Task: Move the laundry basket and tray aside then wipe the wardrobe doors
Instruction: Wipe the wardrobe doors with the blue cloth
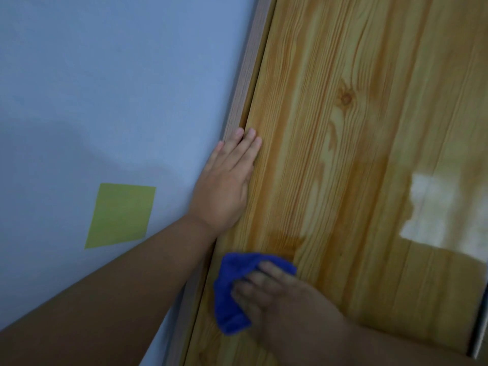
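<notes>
The left hand [227,180] lies flat against the left edge of the wardrobe door [356,128]. Its fingers [245,143] are straight and close together, and their tips reach the narrow frame strip [248,75] that runs between the door and the wall [105,75]. The left forearm comes up from the lower left, across the wall.

Lower on the same door, the right hand [266,294] holds a bunched blue cloth [229,310] against the wood. Its fingers curl over the cloth, which sticks out above and to the left of them. This hand is blurred, so the exact grip is hard to make out.

The door is glossy, pine-patterned wood, with a knot in the grain higher up and a bright reflection [435,207] at the right. A green square [120,215] is on the pale blue wall, left of the left wrist.
</notes>
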Demonstrator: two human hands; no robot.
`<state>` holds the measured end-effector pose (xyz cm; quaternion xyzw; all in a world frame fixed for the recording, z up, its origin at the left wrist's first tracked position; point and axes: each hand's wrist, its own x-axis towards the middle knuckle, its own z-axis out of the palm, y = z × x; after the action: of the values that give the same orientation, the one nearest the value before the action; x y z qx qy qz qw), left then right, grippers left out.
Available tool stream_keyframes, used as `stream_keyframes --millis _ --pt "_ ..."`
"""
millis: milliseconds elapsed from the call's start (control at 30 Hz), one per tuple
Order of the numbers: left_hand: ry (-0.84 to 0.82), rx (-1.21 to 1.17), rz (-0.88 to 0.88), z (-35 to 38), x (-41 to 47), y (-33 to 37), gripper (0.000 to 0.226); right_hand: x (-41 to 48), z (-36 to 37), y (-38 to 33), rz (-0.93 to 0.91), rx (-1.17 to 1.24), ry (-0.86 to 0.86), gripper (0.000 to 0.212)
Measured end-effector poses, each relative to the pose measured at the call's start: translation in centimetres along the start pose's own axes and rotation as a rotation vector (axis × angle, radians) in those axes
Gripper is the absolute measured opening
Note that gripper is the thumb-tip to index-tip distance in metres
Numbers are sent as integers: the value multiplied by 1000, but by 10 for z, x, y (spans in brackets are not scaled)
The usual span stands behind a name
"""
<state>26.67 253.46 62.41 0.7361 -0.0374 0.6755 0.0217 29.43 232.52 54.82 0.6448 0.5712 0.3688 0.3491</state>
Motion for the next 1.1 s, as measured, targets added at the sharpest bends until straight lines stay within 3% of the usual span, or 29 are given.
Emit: stream_keyframes --millis 100,200,267,333,533,667,833,1100 --pt "-9 12 20 2 -1 -3 52 -6 13 -5 -87 -93 -74 52" --pt "-3 38 23 2 1 -3 51 -13 1 18 -62 -64 -116 54" --pt "2 66 35 2 2 -2 52 -15 -18 43 -64 -102 -91 41" --pt "-3 81 50 1 1 -3 55 -18 -43 78 -57 -64 -44 47" --pt "7 100 98 4 1 -7 57 -32 -125 211 354 -32 212 54" --pt "3 64 101 7 0 -11 55 -72 -148 253 566 73 308 52" --pt "6 52 96 9 -2 -14 56 -106 -120 214 655 206 366 55" --pt "-20 98 62 9 0 -10 56 -135 -41 67 484 232 169 53"
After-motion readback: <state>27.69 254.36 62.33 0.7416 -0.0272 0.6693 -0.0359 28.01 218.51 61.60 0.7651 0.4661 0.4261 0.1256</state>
